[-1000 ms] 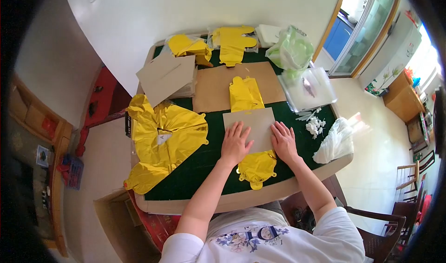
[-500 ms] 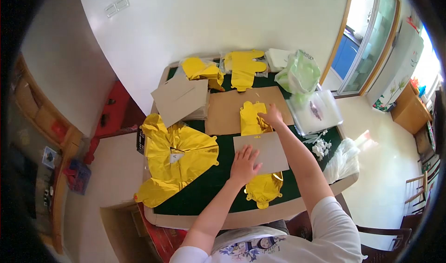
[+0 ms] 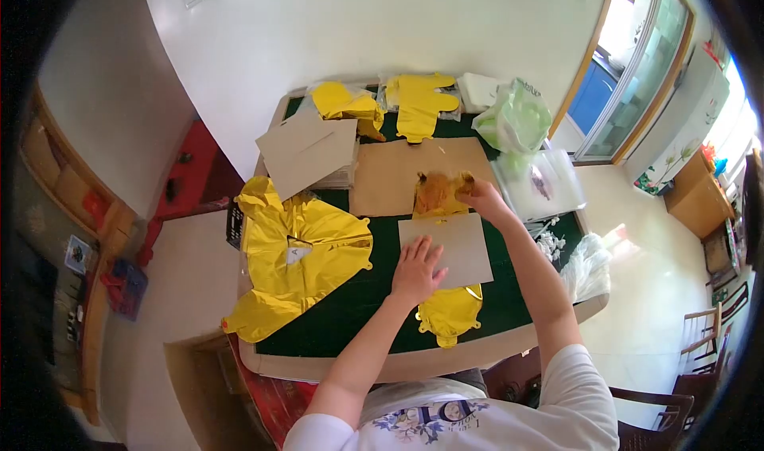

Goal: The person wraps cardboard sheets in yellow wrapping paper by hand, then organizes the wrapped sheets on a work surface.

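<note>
Pinched shut, the right grip (image 3: 484,202) holds up the top of the gold foil balloon (image 3: 440,196) at the middle of the desk (image 3: 350,292). The left grip (image 3: 416,269) lies flat and open on the grey card (image 3: 458,248). Folding over the card seems in hand; next calls for even pressing.

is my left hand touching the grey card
Touching. The head view shows the left hand lying flat on the grey card, fingers over its near left corner. The right hand pinches the gold foil balloon beyond it.

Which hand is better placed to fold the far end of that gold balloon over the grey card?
Right. The right hand pinches the lifted far end of the gold balloon, while the left hand lies flat on the grey card, pinning it.
</note>
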`<state>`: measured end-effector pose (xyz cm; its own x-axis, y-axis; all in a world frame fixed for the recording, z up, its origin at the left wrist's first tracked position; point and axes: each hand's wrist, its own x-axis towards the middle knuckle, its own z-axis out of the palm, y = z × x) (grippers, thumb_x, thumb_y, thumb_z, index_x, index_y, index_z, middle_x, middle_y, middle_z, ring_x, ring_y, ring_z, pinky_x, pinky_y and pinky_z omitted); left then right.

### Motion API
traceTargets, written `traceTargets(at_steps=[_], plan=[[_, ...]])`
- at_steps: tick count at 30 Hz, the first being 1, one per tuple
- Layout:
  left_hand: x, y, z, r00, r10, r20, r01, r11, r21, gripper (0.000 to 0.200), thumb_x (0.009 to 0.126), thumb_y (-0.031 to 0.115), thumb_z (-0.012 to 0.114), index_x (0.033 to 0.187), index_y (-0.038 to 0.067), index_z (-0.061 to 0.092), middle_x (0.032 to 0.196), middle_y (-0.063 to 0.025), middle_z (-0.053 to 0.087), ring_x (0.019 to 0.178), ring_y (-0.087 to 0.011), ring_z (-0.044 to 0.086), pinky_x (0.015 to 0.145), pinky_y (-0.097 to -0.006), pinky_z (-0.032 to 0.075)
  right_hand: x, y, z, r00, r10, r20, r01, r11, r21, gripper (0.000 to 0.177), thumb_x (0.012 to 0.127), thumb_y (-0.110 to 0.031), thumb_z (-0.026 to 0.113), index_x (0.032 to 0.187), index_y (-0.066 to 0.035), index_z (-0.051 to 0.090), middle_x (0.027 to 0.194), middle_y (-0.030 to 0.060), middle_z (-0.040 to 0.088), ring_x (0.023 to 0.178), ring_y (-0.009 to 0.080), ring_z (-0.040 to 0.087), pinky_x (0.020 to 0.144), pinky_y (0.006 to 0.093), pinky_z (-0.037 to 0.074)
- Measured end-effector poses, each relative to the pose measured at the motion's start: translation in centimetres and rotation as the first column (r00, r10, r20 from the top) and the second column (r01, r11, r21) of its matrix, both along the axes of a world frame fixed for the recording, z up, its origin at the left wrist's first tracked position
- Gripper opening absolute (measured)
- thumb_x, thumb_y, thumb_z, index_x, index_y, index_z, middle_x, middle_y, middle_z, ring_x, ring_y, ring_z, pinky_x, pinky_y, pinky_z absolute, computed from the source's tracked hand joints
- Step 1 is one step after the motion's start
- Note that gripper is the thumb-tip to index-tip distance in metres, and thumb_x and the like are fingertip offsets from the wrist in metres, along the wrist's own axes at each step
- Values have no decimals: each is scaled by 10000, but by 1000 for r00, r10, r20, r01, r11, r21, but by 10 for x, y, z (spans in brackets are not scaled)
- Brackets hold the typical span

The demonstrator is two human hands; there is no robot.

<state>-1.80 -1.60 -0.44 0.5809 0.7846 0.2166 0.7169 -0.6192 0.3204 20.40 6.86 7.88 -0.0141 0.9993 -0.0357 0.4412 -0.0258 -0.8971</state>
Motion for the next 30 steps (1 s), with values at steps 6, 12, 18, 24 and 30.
traceTargets(at_steps=[6, 12, 18, 24, 30], plan=[[-1, -3, 22, 994, 14, -110, -30, 990, -137, 577, 864, 364, 565, 1364, 100, 451, 1423, -176, 390, 1349, -354, 307, 1144, -464, 203, 13, -79, 0, 808, 473, 352, -487, 872, -53, 340, 685, 147, 450, 946, 6, 616, 1073, 124, 660, 1092, 224, 601, 949, 333, 449], [1, -2, 17, 998, 6, -67, -14, 993, -118, 622, 858, 396, 584, 1367, 69, 435, 1392, -175, 416, 1348, -340, 299, 1155, -473, 172, 10, -59, -35, 988, -55, 142, 2, 937, 349, 408, 782, 93, 451, 1132, -25, 624, 1108, 141, 654, 1099, 270, 599, 957, 318, 442], [0, -5, 18, 999, 13, -46, -18, 995, -103, 629, 854, 379, 591, 1369, 61, 417, 1393, -186, 415, 1351, -350, 300, 1156, -475, 176, -11, -35, -57, 909, -9, 417, -141, 935, 326, 306, 829, 23, 520, 1111, -25, 630, 1119, 156, 643, 1069, 335, 593, 915, 362, 469], [1, -2, 9, 1000, 23, 21, -21, 997, -78, 627, 840, 365, 632, 1352, 59, 441, 1382, -178, 424, 1357, -341, 297, 1146, -495, 182, -6, -57, -65, 889, -129, 440, -127, 853, 507, 284, 784, -15, 550, 1058, -30, 624, 1131, 150, 617, 1086, 339, 554, 943, 427, 435], [0, -2, 14, 1000, 5, 10, -4, 997, -81, 610, 835, 352, 639, 1336, 53, 459, 1378, -179, 428, 1355, -346, 299, 1135, -508, 200, 9, -55, -68, 789, -315, 528, -41, 831, 555, 237, 768, -42, 583, 1000, -72, 614, 1022, 96, 588, 1022, 303, 549, 882, 412, 443]])
